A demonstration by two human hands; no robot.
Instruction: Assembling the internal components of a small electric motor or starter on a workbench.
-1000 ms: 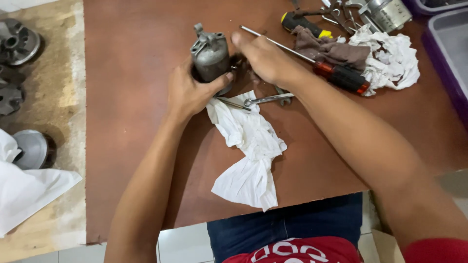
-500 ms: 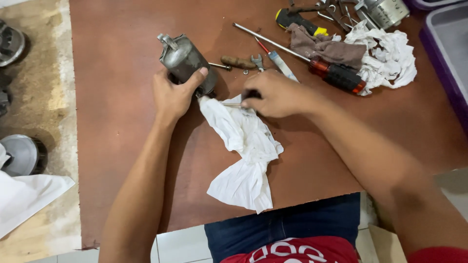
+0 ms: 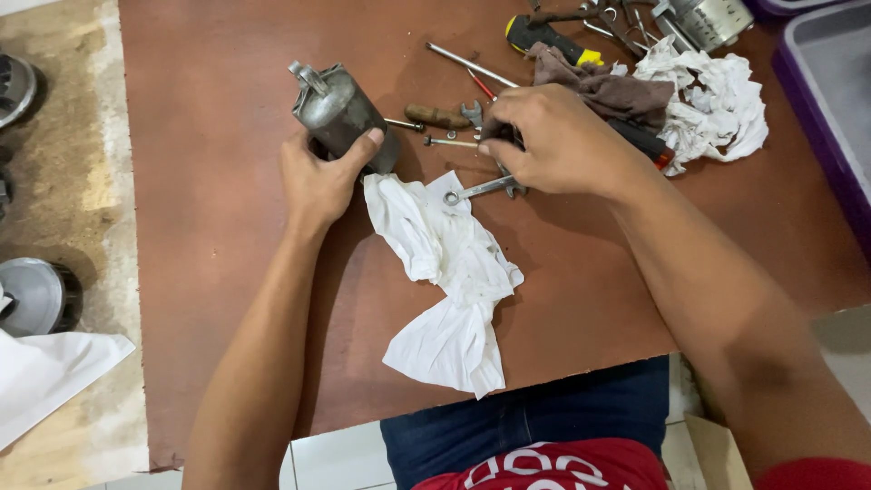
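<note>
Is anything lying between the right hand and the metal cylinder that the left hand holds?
Yes. The left hand grips the grey metal cylinder. Between it and the right hand lie a wooden-handled tool and a thin bolt on the brown table; the white rag lies just below.

I see no labels, signs or screens from here. One tan cardboard box corner (image 3: pixel 709 451) pokes up at the bottom edge, right of my lap.
</note>
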